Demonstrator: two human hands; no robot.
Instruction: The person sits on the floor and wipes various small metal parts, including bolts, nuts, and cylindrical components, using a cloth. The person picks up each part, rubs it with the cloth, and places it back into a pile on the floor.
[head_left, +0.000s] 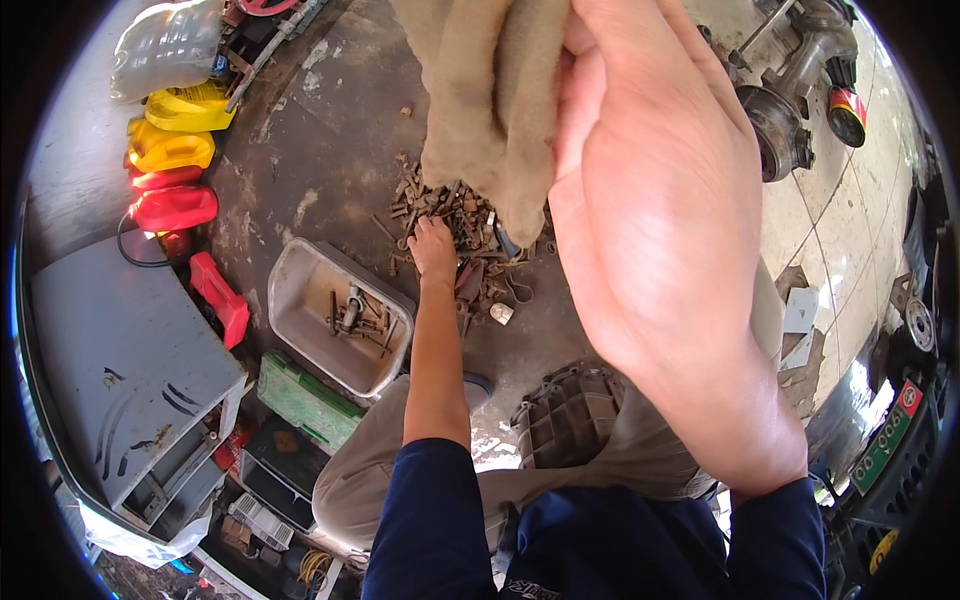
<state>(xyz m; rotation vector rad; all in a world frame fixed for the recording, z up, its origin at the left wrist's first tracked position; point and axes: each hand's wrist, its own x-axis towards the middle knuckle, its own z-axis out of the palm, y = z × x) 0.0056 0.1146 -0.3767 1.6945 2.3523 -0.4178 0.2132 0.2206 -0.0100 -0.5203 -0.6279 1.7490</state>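
My left hand (433, 251) reaches down to the left side of a heap of rusty bolts and small metal parts (450, 206) on the dark floor. Its fingertips touch the heap, and whether anything is between them is hidden. Raised close to the camera, my right hand (652, 187) has a folded tan cloth (487, 97) hanging from it. Its fingertips are out of sight at the top, and the cloth covers part of the heap. Left of my left forearm stands a grey plastic tub (289, 300) with several bolts and metal pieces (351, 311) inside.
A ribbed metal housing (566, 420) lies between my legs. Near the tub are a green plastic case (307, 401) and a grey metal cabinet (127, 337). Red (176, 208) and yellow (172, 146) jugs line the left wall. A large metal assembly (780, 127) rests on the right-hand tiles.
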